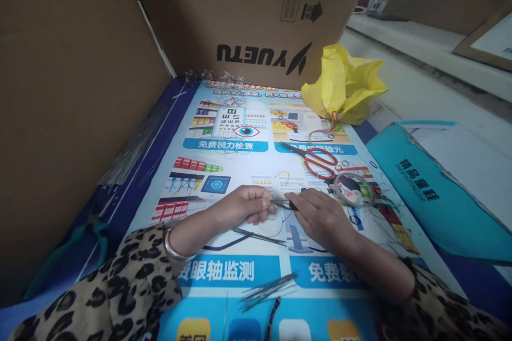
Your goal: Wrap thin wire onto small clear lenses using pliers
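Over the printed poster sheet, my left hand is closed in a pinch on what looks like a thin wire. The wire is too fine to follow clearly between the fingers. My right hand is wrapped around small pliers. Their narrow metal jaws point left and meet my left fingertips; the handles are mostly hidden in my palm. A thin dark metal tool lies below my hands. Closer to me is a loose bundle of cut wires.
Red-handled scissors and a roll of clear tape lie beyond my right hand. A yellow bag and teal box stand to the right. At left are teal-handled pliers and wires. Cardboard walls the back.
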